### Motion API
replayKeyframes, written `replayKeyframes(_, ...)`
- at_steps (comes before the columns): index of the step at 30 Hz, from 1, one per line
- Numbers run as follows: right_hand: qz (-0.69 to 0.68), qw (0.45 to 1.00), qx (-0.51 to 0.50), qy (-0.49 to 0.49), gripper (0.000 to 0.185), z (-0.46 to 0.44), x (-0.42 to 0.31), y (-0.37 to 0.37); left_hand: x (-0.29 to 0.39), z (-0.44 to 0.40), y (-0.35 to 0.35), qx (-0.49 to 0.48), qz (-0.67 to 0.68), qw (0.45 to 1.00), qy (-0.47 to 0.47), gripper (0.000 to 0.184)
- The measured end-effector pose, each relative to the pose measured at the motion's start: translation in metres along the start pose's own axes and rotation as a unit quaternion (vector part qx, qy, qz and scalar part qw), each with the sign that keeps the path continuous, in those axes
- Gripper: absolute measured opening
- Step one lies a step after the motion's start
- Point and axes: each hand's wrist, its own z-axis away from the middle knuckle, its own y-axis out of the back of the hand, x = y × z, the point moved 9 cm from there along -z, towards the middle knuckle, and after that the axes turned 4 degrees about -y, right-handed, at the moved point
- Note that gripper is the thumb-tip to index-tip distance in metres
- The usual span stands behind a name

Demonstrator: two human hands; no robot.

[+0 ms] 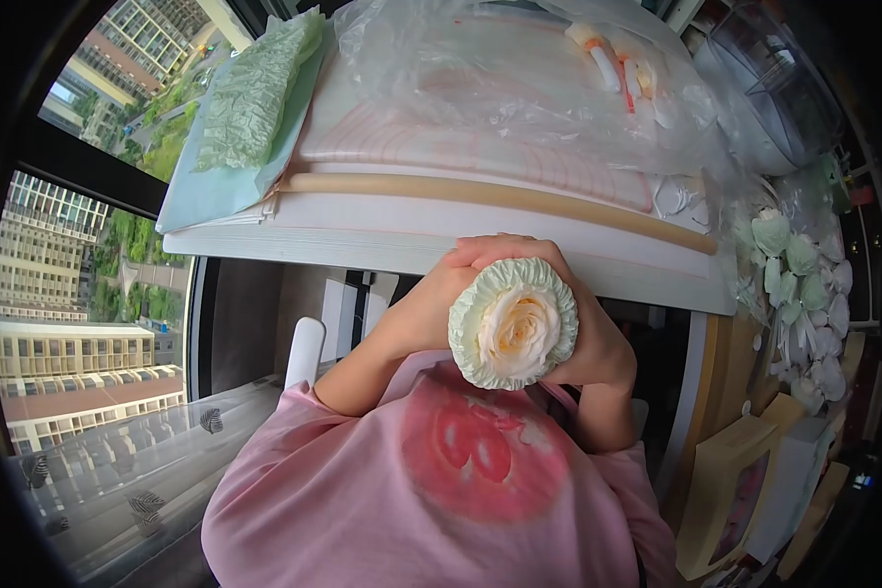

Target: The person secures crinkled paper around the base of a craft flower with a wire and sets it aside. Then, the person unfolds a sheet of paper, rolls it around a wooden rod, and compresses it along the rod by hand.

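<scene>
A cream paper rose (519,328) with a peach-tinted centre faces up at me, ringed by a crinkled pale green paper ruffle (465,338). It sits close to my chest, just in front of the table edge. My left hand (439,294) comes in from the left and closes around its base. From the other side my right hand (595,338) wraps round it too. Fingers of the two hands meet behind the flower at the top. The flower's underside, and most of the fingertips, are hidden by the bloom.
Along the table's (382,248) front lies a long wooden rod (500,201). Crinkled green paper (255,98) rests on blue sheets (188,196) at left. Clear plastic (519,108) covers the back. Pale wrapped flowers (804,265) hang at right above a box (725,490). Windows are left.
</scene>
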Motion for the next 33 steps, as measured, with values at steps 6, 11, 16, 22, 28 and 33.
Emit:
replayKeyframes(6, -0.071, 0.996, 0.05, -0.002, 0.082, 0.003, 0.007, 0.003, -0.018, 0.008, 0.007, 0.052, -0.03, 0.998, -0.012, 0.043)
replayKeyframes(11, -0.048, 0.951, 0.301, -0.05, 0.034, 0.028, 0.035, 0.033, -0.005, -0.029, 0.018, 0.148, 0.322, 0.935, 0.037, 0.029)
replayKeyframes(16, 0.172, 0.929, 0.321, 0.06, 0.024, 0.033, 0.021, 0.003, -0.006, -0.038, 0.02, 0.187, 0.347, 0.918, 0.031, 0.028)
replayKeyframes(22, 0.23, 0.903, 0.359, 0.061, 0.029, 0.029, 0.02, 0.005, 0.003, -0.04, 0.011, 0.205, 0.352, 0.913, -0.006, 0.018)
replayKeyframes(28, 0.228, 0.908, 0.346, 0.065, 0.03, 0.034, 0.027, 0.002, -0.002, -0.024, 0.007, 0.174, 0.164, 0.971, 0.001, 0.023)
replayKeyframes(33, 0.113, 0.946, 0.302, 0.025, 0.044, 0.06, 0.064, -0.004, -0.004, -0.009, 0.004, 0.205, 0.175, 0.962, 0.039, 0.053)
